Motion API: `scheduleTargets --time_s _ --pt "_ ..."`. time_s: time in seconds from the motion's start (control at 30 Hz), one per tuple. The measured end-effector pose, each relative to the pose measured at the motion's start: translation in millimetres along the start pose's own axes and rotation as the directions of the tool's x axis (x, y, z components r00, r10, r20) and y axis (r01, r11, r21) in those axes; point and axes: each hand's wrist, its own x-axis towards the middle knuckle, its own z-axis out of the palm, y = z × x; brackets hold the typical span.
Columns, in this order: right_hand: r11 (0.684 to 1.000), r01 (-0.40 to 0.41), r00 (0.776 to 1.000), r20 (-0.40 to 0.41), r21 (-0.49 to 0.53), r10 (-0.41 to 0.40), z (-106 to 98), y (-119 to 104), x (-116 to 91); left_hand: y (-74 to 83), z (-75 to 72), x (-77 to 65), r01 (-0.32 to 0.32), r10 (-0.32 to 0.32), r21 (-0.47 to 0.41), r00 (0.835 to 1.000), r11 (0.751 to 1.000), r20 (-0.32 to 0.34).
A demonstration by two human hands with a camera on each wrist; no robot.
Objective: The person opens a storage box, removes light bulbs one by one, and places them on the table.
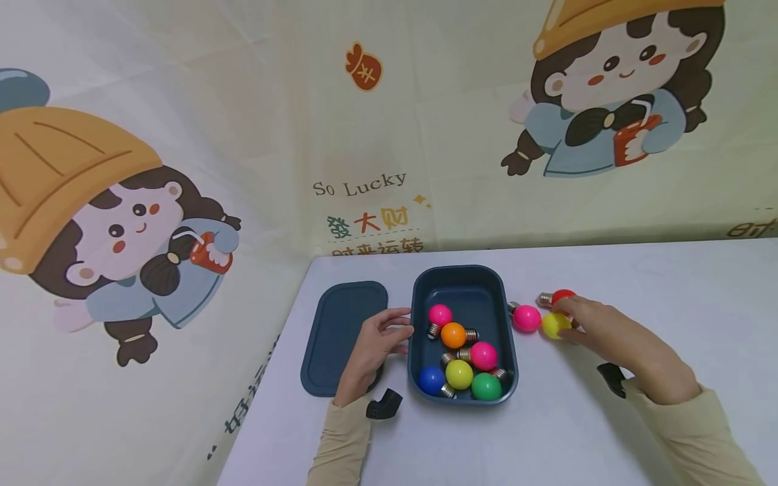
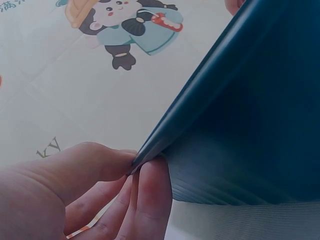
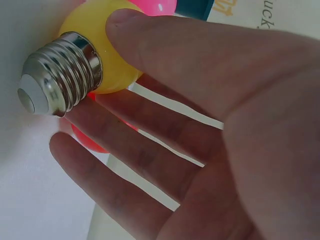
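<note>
My left hand pinches the left rim of a dark blue box, thumb outside and fingertips under the lip in the left wrist view. Inside the box lie several small coloured light bulbs, among them an orange bulb, a blue bulb and a green bulb. Right of the box, my right hand holds a yellow bulb between thumb and fingers, its silver screw base pointing away from the palm. Just behind it lies a red bulb, partly covered by the hand.
A pink bulb lies between the box and the right hand. The dark blue lid is flat on the white table, left of the box and partly behind the left hand. A printed cloth hangs along the table's back and left side.
</note>
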Motion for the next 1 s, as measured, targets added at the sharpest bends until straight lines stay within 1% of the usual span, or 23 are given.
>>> scheduleTargets --time_s 0.27,0.57,0.8,1.0 --pt "1.000 -0.015 1.000 -0.017 -0.019 0.014 0 -3 0 1.3 1.0 -0.1 0.012 -0.012 -0.003 1.000 1.000 -0.001" --pt "0.998 -0.021 0.999 -0.046 -0.059 0.018 -4 -7 -3 0.5 1.3 1.9 -0.016 0.016 -0.019 1.000 1.000 0.011" --pt "0.999 -0.016 0.998 -0.065 -0.041 0.013 -7 -14 1 -0.5 1.2 2.3 -0.014 0.014 -0.013 1.000 1.000 0.010" --pt "1.000 0.022 0.996 -0.082 -0.009 -0.023 -10 -24 5 -0.8 0.4 1.9 -0.020 0.020 -0.005 1.000 1.000 0.001"
